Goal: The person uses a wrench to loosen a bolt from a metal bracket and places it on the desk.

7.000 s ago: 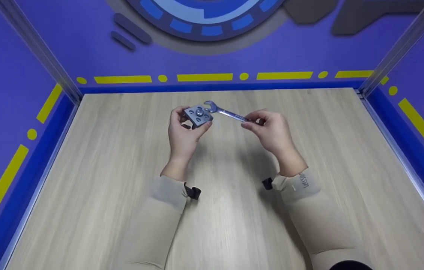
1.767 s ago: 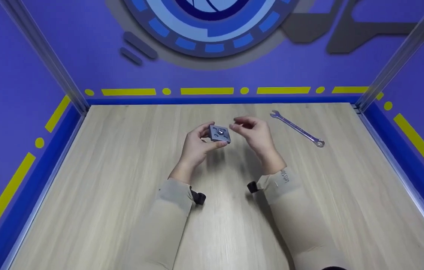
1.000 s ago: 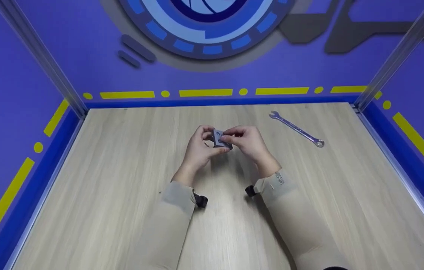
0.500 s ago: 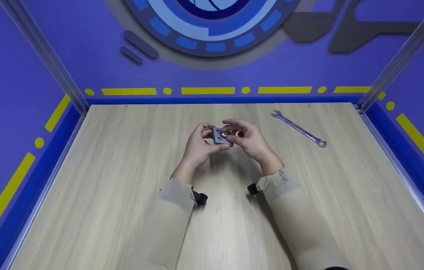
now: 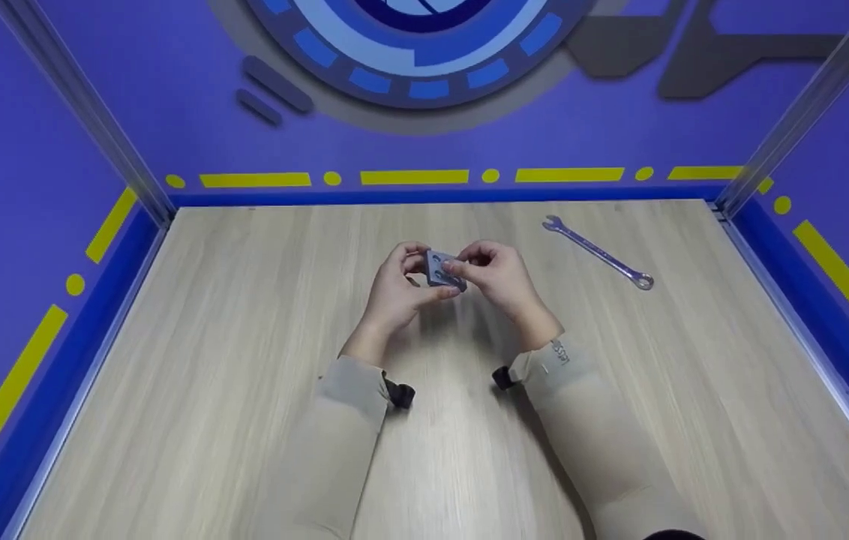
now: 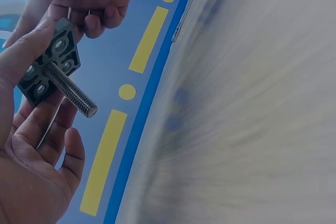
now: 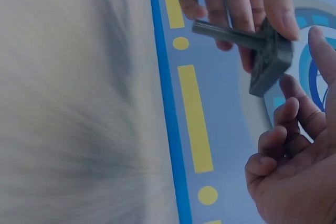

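Note:
My left hand (image 5: 394, 298) grips a small square grey plate (image 5: 436, 276) by its edges, holding it tilted above the table. The plate has several holes, and a bolt (image 6: 72, 92) runs through its centre. In the left wrist view the long threaded shank juts from the back of the plate. On the front side my right hand (image 5: 505, 285) has its thumb and fingers at the bolt's head, which the thumb covers in the head view. To the right, a combination wrench (image 5: 598, 253) lies on the table, apart from both hands.
The wood-grain table (image 5: 207, 360) carries the wrench near its back right. Blue panels (image 5: 424, 150) with yellow markings enclose the back and sides, joined by metal corner posts (image 5: 807, 105).
Seven seconds ago the right hand held the wrench, which now lies on the table. Since then the right fingers have come to the bolt's head, shifting back and forth on it. The left grip stays.

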`<act>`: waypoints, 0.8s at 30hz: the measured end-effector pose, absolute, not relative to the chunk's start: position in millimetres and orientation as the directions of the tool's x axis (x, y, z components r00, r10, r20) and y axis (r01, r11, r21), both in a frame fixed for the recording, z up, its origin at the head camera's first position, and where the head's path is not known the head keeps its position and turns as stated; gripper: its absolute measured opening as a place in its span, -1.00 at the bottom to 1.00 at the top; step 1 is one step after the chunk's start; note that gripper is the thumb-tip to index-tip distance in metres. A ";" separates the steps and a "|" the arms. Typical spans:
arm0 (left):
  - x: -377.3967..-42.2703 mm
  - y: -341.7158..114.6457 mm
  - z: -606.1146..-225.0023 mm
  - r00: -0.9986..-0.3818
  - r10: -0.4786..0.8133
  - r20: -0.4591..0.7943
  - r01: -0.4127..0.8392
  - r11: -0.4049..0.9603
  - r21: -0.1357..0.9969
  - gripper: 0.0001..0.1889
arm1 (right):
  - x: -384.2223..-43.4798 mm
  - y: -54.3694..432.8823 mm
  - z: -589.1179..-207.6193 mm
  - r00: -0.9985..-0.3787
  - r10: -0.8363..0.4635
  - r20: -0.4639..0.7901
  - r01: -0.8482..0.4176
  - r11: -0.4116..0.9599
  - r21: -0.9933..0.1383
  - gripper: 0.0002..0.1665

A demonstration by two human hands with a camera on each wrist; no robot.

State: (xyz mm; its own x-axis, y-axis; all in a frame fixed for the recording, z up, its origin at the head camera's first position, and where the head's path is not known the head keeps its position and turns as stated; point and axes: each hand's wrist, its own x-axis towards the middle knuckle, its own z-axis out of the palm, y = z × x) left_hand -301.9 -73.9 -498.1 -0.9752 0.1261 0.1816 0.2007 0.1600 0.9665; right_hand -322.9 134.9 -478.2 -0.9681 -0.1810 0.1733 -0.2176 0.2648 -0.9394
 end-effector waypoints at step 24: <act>-300.4 -76.2 -498.4 -0.981 0.137 0.135 0.160 0.194 0.968 -0.13 | -324.4 148.2 -471.4 -0.882 -0.467 0.058 -0.199 0.259 -0.945 -0.58</act>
State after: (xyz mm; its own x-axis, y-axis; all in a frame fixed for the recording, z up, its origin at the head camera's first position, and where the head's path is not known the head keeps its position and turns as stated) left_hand -300.4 -76.2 -498.4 -0.9813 0.1371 0.1349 0.1601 0.1937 0.9679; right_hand -324.4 148.2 -471.4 -0.8825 -0.4668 0.0575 -0.1987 0.2591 -0.9452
